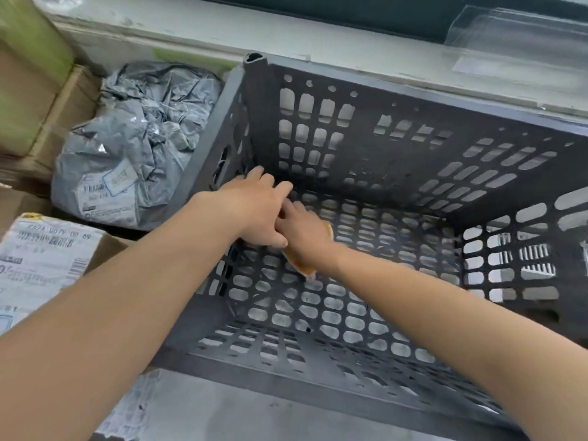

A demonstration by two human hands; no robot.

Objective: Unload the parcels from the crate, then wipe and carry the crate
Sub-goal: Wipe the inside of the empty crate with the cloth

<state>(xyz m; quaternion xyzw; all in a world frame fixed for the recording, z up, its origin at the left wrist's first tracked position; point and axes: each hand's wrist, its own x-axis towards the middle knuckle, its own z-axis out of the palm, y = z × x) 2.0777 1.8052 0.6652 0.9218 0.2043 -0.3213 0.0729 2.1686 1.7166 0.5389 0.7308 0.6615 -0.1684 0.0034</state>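
Right hand (304, 238) on cloth (307, 272), left hand (257, 211) at crate (203, 173) wall.

Your right hand (305, 237), inside the crate (381, 148) near its left wall, covers most of the orange cloth (327, 231); only two edges of the cloth show. Your left hand (254, 211) overlaps the right hand's fingers, so their hold on the cloth cannot be told. The crate's right end is cut off by the frame edge. Left of the crate, the label print on the grey parcel bag (133, 138) is too blurred to read. The cardboard box (41, 259) nearer you is cropped, as is the clear plastic piece (509, 36) beyond the crate.
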